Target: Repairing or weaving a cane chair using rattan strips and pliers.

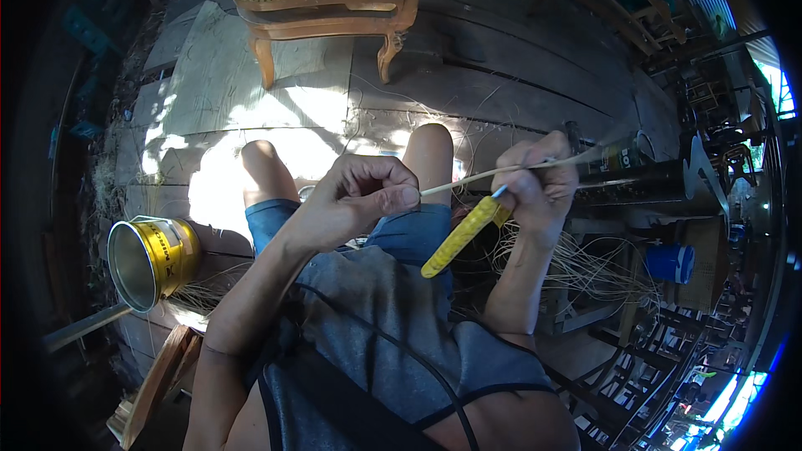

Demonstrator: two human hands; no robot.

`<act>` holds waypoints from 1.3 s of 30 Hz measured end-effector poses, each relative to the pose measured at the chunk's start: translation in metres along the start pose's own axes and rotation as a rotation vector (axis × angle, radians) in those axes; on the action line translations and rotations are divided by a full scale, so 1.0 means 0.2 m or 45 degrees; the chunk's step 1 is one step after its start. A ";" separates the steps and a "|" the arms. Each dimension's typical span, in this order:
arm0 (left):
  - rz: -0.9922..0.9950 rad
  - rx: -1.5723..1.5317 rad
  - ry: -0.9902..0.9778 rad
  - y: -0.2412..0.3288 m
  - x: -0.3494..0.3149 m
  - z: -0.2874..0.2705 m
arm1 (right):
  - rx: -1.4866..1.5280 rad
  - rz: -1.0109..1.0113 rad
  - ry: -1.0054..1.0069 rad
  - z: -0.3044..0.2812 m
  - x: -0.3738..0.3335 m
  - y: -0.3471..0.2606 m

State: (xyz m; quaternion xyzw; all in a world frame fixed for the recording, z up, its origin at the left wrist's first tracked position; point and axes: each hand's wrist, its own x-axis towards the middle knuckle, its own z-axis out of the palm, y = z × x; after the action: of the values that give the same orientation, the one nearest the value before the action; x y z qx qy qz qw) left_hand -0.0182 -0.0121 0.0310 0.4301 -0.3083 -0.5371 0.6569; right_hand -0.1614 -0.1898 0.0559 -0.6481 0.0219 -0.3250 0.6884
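A thin, pale strip of cane (468, 178) stretches between my hands above my lap. My left hand (359, 196) pinches its near end between thumb and forefinger. The closed right hand (539, 179) holds a yellow-handled knife (459, 238), its handle slanting down toward my lap and a bit of metal showing at the fingers. The cane runs over the fingers of that same hand and on past it to the right, where it blurs. How the blade meets the cane is hidden by my fingers.
A carved wooden chair (326, 21) stands ahead on the plank floor. To the left sits a yellow can (171, 255); a wooden piece (159, 380) is below it. Loose cane strands (585, 271) lie at the right near a blue container (671, 263) and a dark horizontal tube (647, 184).
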 end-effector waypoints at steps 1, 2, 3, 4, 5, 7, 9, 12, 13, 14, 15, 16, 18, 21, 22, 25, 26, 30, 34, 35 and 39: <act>-0.021 -0.023 0.083 0.00 0.00 0.01 | -0.069 0.021 -0.032 0.00 0.00 0.00; -0.021 -0.021 0.080 0.02 0.01 0.02 | -0.059 0.024 -0.086 0.01 0.01 0.03; -0.063 0.072 0.113 0.07 0.01 0.04 | -0.059 0.023 -0.088 0.01 0.00 0.04; -0.106 0.164 0.145 0.09 0.02 0.06 | -0.032 0.067 -0.111 0.02 -0.01 0.05; -0.105 0.163 0.147 0.09 0.03 0.06 | -0.006 0.112 -0.133 0.02 -0.02 0.06; -0.089 0.174 0.088 0.09 0.05 0.07 | 0.003 0.106 -0.127 0.06 -0.03 0.08; -0.044 0.113 0.053 0.07 0.06 0.06 | 0.027 0.131 -0.176 0.13 -0.04 0.10; 0.063 0.065 0.012 0.05 0.07 0.08 | -0.002 0.179 -0.257 0.11 -0.06 0.11; 0.125 0.081 0.005 0.04 0.07 0.08 | -0.085 0.144 -0.256 0.10 -0.07 0.12; 0.125 0.079 0.005 0.05 0.06 0.09 | -0.086 0.146 -0.256 0.09 -0.06 0.10; 0.114 0.081 -0.011 0.06 0.05 0.09 | -0.038 0.150 -0.243 0.10 -0.05 0.06; 0.104 0.084 -0.027 0.07 0.05 0.10 | 0.010 0.153 -0.231 0.10 -0.04 0.04; 0.027 0.125 -0.029 0.06 0.03 0.06 | -0.022 0.047 -0.166 0.05 -0.03 0.10; -0.053 0.085 -0.021 0.01 -0.01 0.00 | -0.023 -0.033 -0.024 -0.02 -0.02 0.05; -0.061 0.001 -0.013 -0.01 -0.02 -0.01 | 0.005 -0.002 0.057 -0.03 -0.02 0.03; 0.079 0.134 0.135 0.00 0.01 0.07 | 0.195 0.051 -0.052 0.03 -0.01 0.05; 0.084 0.131 0.140 0.01 0.02 0.09 | 0.148 0.093 -0.156 0.00 -0.02 0.04; -0.016 0.130 0.086 0.08 0.03 0.10 | -0.067 0.179 -0.254 0.08 -0.05 0.09; 0.113 0.185 -0.060 0.06 0.06 0.06 | -0.151 0.150 -0.242 0.13 -0.04 0.08; 0.109 0.186 -0.058 0.06 0.05 0.07 | -0.088 0.190 -0.230 0.14 -0.04 0.06; 0.059 0.032 -0.031 0.07 0.04 0.09 | -0.109 0.103 -0.255 0.11 -0.05 0.08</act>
State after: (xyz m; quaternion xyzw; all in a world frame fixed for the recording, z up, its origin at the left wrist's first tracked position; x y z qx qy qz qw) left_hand -0.0261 -0.0227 0.0502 0.4244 -0.3328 -0.5231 0.6599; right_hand -0.1529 -0.1670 0.0416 -0.7047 -0.0069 -0.2295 0.6713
